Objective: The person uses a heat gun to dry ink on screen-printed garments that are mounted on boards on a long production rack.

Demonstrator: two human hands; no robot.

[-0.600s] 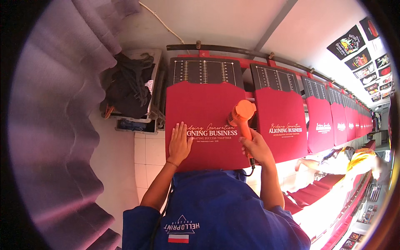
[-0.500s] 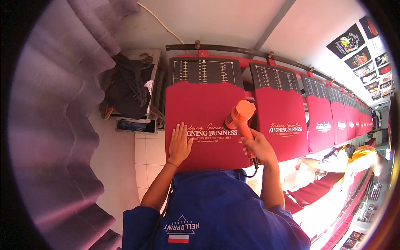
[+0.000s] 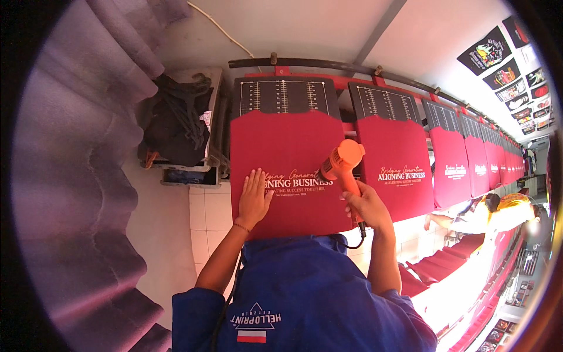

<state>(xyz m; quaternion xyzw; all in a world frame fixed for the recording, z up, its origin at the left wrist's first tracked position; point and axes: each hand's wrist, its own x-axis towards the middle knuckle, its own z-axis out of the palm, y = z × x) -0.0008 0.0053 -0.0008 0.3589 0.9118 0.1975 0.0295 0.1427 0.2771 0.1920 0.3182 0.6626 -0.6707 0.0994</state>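
Note:
My right hand (image 3: pixel 368 206) is wrapped round the handle of an orange heat gun (image 3: pixel 346 167). Its nozzle points left, over the white and gold print on a dark red T-shirt (image 3: pixel 286 141). The shirt lies stretched over a black printing board (image 3: pixel 287 95), whose top end with ruled white scales stays uncovered. Flat on the shirt, fingers stretched, my left hand (image 3: pixel 254 199) covers the left end of the print. A black cord leaves the bottom of the heat gun's handle.
To the right, a second red shirt (image 3: pixel 393 152) and several more on boards run along a rail (image 3: pixel 328 68). A crate (image 3: pixel 214 111) with black cloth stands left, beside a purple curtain (image 3: pixel 88 176). Farther right, a person in yellow (image 3: pixel 507 214) bends over another row of red shirts.
The heat gun has shifted very slightly, and its nozzle still faces the print. My left hand stays flat on the shirt. The person in yellow has moved a little.

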